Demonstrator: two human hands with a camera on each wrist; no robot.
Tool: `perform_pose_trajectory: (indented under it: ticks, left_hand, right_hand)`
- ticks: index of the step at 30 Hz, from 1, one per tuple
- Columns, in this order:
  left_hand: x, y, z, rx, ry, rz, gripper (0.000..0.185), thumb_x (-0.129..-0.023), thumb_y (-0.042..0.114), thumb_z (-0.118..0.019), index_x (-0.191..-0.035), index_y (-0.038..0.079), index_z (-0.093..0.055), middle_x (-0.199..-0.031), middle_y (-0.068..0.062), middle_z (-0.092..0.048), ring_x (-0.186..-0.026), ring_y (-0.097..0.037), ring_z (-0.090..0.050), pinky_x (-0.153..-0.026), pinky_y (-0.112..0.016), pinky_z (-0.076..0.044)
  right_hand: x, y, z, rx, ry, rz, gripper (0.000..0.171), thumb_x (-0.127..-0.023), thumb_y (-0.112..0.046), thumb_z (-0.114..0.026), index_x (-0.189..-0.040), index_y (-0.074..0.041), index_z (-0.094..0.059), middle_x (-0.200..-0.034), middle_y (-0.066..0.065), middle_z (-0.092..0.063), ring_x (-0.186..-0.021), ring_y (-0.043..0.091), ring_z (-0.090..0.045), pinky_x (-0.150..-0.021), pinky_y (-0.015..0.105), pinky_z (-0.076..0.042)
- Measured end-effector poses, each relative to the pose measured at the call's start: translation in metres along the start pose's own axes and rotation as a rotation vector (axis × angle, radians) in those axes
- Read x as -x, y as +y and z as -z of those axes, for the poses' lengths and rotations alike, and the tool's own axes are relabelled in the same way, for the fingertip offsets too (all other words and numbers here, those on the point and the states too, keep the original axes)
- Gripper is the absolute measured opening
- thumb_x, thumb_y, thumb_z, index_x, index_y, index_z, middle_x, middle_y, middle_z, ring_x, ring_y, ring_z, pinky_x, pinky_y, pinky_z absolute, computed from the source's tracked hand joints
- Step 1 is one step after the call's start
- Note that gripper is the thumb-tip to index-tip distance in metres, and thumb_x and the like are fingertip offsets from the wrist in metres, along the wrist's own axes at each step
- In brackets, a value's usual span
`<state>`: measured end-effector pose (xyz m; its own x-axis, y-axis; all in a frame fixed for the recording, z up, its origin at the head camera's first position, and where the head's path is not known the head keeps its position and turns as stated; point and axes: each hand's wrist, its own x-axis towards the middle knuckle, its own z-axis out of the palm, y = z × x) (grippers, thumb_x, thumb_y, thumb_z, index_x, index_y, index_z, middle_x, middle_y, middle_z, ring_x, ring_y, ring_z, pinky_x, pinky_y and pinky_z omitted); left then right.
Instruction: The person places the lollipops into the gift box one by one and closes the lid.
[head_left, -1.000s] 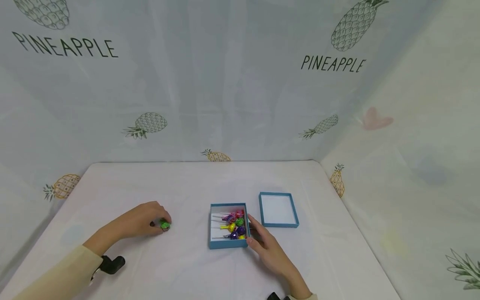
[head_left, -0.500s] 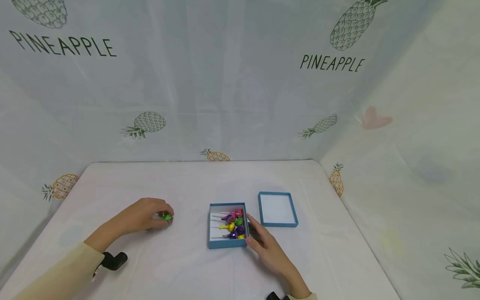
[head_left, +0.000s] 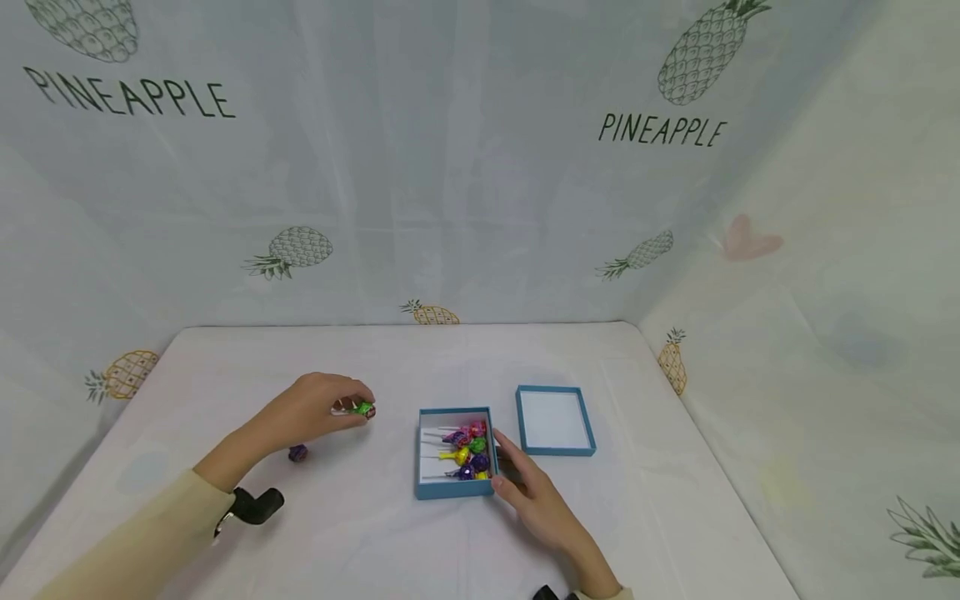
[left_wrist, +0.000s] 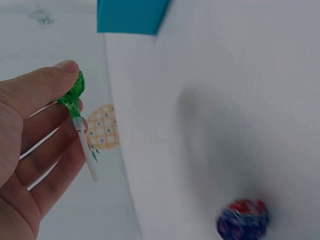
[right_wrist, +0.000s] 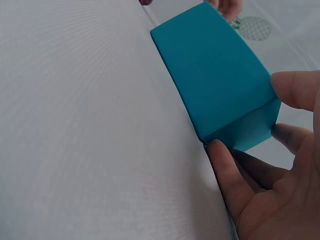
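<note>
My left hand (head_left: 318,408) pinches a lollipop with a green wrapper (head_left: 365,410) between thumb and fingers, above the table left of the box. Its short white stick (left_wrist: 89,155) points away from the fingertips in the left wrist view. Another lollipop, blue and red (head_left: 298,453), lies on the table behind that hand. My right hand (head_left: 538,492) rests against the right side of an open blue box (head_left: 456,488), thumb at the near corner and fingers along the wall. Inside the box, several wrapped lollipops (head_left: 462,455) lie with heads to the right and sticks to the left.
A blue box lid (head_left: 557,419) lies with its white inside up, behind and to the right of the box. White cloth covers the table (head_left: 360,533). A cloth backdrop printed with pineapples (head_left: 405,183) rises behind the table's far edge.
Lifting the green lollipop, my left hand has moved right and away from me, toward the box. The blue and red lollipop has come into view behind it. My right hand stays at the box.
</note>
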<state>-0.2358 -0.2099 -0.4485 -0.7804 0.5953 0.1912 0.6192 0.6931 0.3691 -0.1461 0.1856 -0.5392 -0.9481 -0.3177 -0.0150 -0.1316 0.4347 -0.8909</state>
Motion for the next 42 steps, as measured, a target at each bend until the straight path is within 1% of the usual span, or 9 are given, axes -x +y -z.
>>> perform_pose_trajectory:
  ticks: [3,9,12,17,21,24,29,37,42]
  left_hand:
    - [-0.009,0.011,0.002,0.018,0.015,-0.005,0.025,-0.089,0.022,-0.088,-0.111,0.021,-0.077,-0.097,0.019,-0.072,-0.086,0.000,-0.065,-0.076,-0.027,-0.059]
    - [-0.026,0.028,0.001,0.052,0.022,-0.010,0.025,-0.091,0.023,-0.087,-0.114,0.021,-0.078,-0.098,0.018,-0.073,-0.086,0.000,-0.065,-0.077,-0.028,-0.060]
    - [-0.035,0.038,-0.002,0.072,0.018,-0.011,0.025,-0.092,0.024,-0.086,-0.115,0.021,-0.078,-0.098,0.018,-0.073,-0.087,0.000,-0.065,-0.078,-0.027,-0.059]
    - [-0.047,0.055,-0.009,0.117,0.008,-0.042,0.024,-0.092,0.023,-0.086,-0.115,0.021,-0.078,-0.097,0.017,-0.074,-0.086,0.000,-0.066,-0.077,-0.026,-0.060]
    - [-0.057,0.067,-0.014,0.128,0.001,-0.073,0.022,-0.093,0.023,-0.085,-0.113,0.022,-0.078,-0.096,0.016,-0.075,-0.085,0.001,-0.066,-0.077,-0.025,-0.059]
    - [-0.063,0.074,-0.019,0.128,-0.004,-0.081,0.021,-0.093,0.026,-0.085,-0.113,0.023,-0.078,-0.096,0.016,-0.076,-0.084,0.001,-0.066,-0.077,-0.025,-0.059]
    - [-0.070,0.085,-0.029,0.155,-0.019,-0.066,0.022,-0.093,0.030,-0.085,-0.113,0.023,-0.079,-0.097,0.015,-0.076,-0.084,0.000,-0.064,-0.078,-0.025,-0.058]
    - [-0.075,0.095,-0.047,0.205,-0.050,-0.066,0.024,-0.093,0.025,-0.085,-0.114,0.015,-0.080,-0.098,0.010,-0.077,-0.083,-0.001,-0.064,-0.078,-0.023,-0.058]
    - [-0.075,0.099,-0.057,0.246,-0.080,-0.067,0.023,-0.093,0.023,-0.085,-0.113,0.013,-0.080,-0.097,0.009,-0.076,-0.083,-0.002,-0.065,-0.077,-0.023,-0.058]
  right_hand:
    - [-0.001,0.000,-0.001,0.005,0.001,0.000,0.063,-0.110,-0.033,-0.059,-0.167,-0.036,-0.033,-0.165,0.010,-0.045,-0.152,0.035,-0.043,-0.116,0.058,-0.044]
    - [0.000,-0.001,-0.002,0.009,0.003,-0.002,0.063,-0.110,-0.033,-0.059,-0.167,-0.034,-0.033,-0.164,0.011,-0.046,-0.149,0.034,-0.046,-0.116,0.056,-0.045]
    - [0.000,-0.001,-0.001,0.004,0.002,-0.002,0.063,-0.110,-0.032,-0.059,-0.167,-0.034,-0.034,-0.163,0.011,-0.048,-0.148,0.034,-0.048,-0.115,0.054,-0.046]
    - [0.001,-0.003,-0.001,0.000,0.000,-0.001,0.063,-0.110,-0.032,-0.059,-0.167,-0.034,-0.034,-0.163,0.010,-0.048,-0.148,0.033,-0.048,-0.115,0.054,-0.046]
    - [0.000,-0.002,-0.001,-0.001,-0.002,0.004,0.063,-0.110,-0.032,-0.059,-0.167,-0.035,-0.034,-0.163,0.010,-0.048,-0.148,0.033,-0.048,-0.114,0.054,-0.046]
    - [0.000,-0.002,-0.001,-0.003,-0.001,0.002,0.063,-0.110,-0.032,-0.059,-0.167,-0.035,-0.034,-0.163,0.010,-0.048,-0.148,0.033,-0.048,-0.114,0.055,-0.046]
    - [0.001,-0.003,0.000,-0.005,-0.006,0.002,0.062,-0.110,-0.031,-0.058,-0.167,-0.034,-0.033,-0.163,0.011,-0.047,-0.149,0.034,-0.047,-0.114,0.055,-0.046]
    - [0.000,-0.002,0.001,-0.017,-0.015,0.017,0.062,-0.110,-0.029,-0.058,-0.167,-0.032,-0.033,-0.161,0.011,-0.050,-0.146,0.032,-0.050,-0.113,0.042,-0.046]
    - [0.000,-0.002,0.001,-0.012,-0.017,0.019,0.062,-0.111,-0.029,-0.058,-0.168,-0.032,-0.032,-0.161,0.011,-0.050,-0.146,0.031,-0.049,-0.113,0.043,-0.046]
